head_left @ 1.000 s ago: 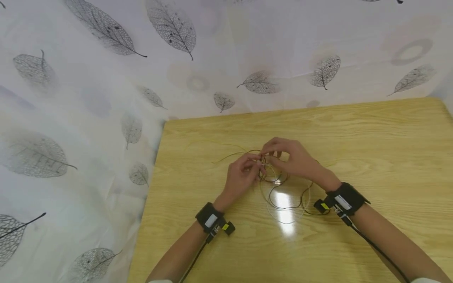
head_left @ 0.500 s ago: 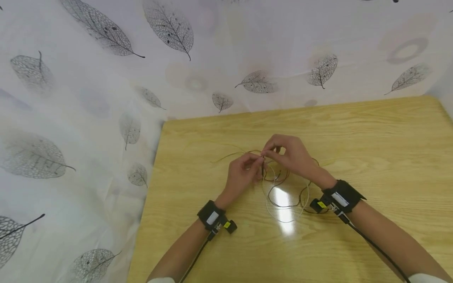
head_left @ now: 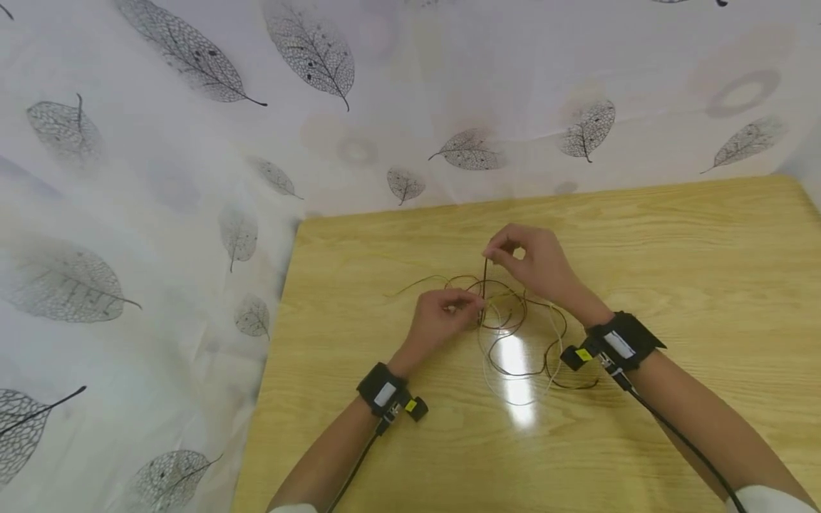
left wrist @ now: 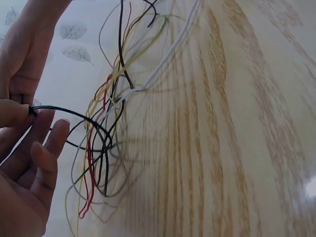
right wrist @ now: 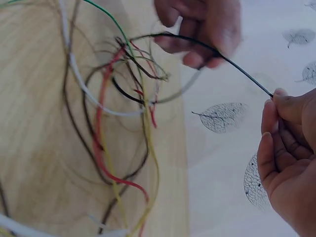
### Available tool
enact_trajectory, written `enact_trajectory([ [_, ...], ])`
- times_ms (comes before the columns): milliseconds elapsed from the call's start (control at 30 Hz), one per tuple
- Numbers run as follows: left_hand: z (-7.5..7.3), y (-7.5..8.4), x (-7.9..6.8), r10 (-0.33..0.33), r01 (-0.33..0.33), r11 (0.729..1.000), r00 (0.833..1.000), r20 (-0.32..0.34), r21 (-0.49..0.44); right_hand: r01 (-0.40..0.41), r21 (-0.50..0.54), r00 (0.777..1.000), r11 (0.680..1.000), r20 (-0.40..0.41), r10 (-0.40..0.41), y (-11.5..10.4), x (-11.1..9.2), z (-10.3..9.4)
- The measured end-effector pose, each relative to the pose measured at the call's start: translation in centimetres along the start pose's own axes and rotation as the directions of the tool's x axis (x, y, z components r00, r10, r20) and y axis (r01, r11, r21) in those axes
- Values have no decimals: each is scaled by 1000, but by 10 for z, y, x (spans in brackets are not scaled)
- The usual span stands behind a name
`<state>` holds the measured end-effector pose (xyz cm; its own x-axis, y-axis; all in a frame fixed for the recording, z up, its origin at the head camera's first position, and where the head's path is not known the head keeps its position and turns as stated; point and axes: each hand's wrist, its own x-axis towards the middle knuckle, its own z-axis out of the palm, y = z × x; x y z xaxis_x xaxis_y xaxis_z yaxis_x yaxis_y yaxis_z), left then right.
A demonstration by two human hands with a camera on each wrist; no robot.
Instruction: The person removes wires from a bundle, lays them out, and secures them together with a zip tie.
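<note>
A black wire (head_left: 484,276) stretches between my two hands above the table. Its upper part is pinched between thumb and forefinger of my right hand (head_left: 537,265), seen close up in the right wrist view. Lower and to the left, my left hand (head_left: 441,315) pinches the same wire with thumb and forefinger, its other fingers loosely bent. Below the hands lies a loose tangle of thin wires, with a red wire (right wrist: 101,123), a white wire (left wrist: 165,61), a yellow wire (right wrist: 157,173) and a green wire (right wrist: 109,15) among them.
The wires lie on a wood-grain table (head_left: 693,285). A pale curtain (head_left: 513,78) with leaf prints hangs along its back and left edges. One dark wire end (head_left: 593,385) trails toward the right wrist. Black wrist straps carry cameras and cables.
My right hand has risen up and away from the left, drawing the black wire out between them. The left hand has stayed nearly in place, shifting slightly down.
</note>
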<state>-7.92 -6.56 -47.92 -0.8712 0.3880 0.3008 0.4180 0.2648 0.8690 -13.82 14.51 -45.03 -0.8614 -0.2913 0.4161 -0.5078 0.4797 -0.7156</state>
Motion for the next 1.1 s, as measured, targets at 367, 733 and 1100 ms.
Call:
enact_trajectory([
  [367, 10, -33, -11, -52, 47, 990, 998, 35, 133, -46, -7, 988, 999, -145, 45, 13, 30, -21],
  [733, 14, -48, -18, -67, 49, 973, 995, 71, 226, -119, -68, 968, 991, -228, 101, 23, 50, -38],
  [1100, 11, -47, -15, -72, 50, 970, 994, 85, 237, -74, -44, 949, 996, -310, 57, 24, 55, -42],
])
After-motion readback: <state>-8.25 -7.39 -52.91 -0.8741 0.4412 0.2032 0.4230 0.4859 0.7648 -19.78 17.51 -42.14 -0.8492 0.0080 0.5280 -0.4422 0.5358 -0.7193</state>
